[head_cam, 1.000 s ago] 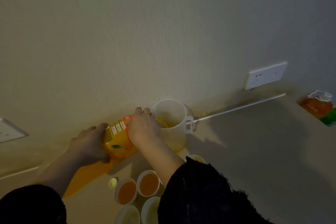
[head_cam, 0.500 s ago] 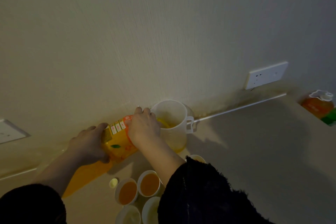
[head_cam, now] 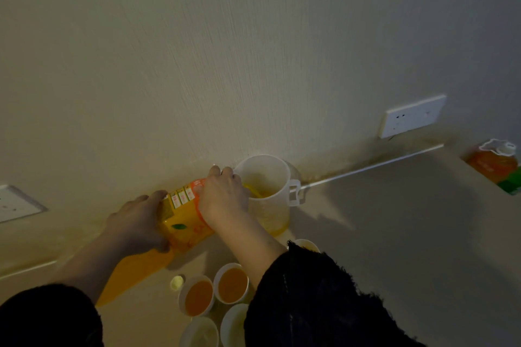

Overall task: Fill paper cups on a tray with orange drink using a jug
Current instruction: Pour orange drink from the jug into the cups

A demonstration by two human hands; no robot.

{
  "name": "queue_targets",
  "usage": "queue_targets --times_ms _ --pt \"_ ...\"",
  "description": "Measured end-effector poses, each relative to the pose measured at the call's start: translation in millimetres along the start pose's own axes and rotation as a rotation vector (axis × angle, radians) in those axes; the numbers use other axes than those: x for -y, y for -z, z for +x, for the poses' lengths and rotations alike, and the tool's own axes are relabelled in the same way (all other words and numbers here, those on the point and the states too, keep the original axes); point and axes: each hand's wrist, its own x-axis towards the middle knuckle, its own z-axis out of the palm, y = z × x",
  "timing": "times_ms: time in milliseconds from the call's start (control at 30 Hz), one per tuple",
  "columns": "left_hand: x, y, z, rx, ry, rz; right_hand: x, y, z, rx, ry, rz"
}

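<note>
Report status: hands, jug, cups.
Left hand, right hand grip tilted orange drink bottle, pouring into white jug. Two paper cups filled, two look empty. Yellow cap beside cups.

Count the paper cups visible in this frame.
5. Left orange-filled cup and right orange-filled cup sit side by side; left pale cup and right pale cup lie at the bottom edge; a fifth cup peeks above the sleeve, which may hide more.
</note>
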Motion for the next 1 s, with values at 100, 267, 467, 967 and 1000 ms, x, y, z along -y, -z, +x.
queue_targets --times_ms 100,267,467,967,1000 --pt "-0.2 0.3 -0.2 -0.002 -0.002 0.004 0.6 0.3 -0.4 0.001 0.002 0.000" --pt "-0.1 0.9 -0.6 0.003 -0.004 -0.006 0.1 1.5 -1.2 0.008 0.004 0.002" --pt "-0.7 1.4 -0.7 0.003 -0.001 0.002 0.4 3.0 -2.7 0.012 0.003 -0.002" --pt "0.4 2.0 0.3 0.007 -0.001 0.000 0.5 2.8 -1.0 0.015 -0.005 0.008" --pt "0.5 2.2 0.4 0.008 0.001 0.001 0.7 2.6 -0.7 0.016 -0.007 0.003"
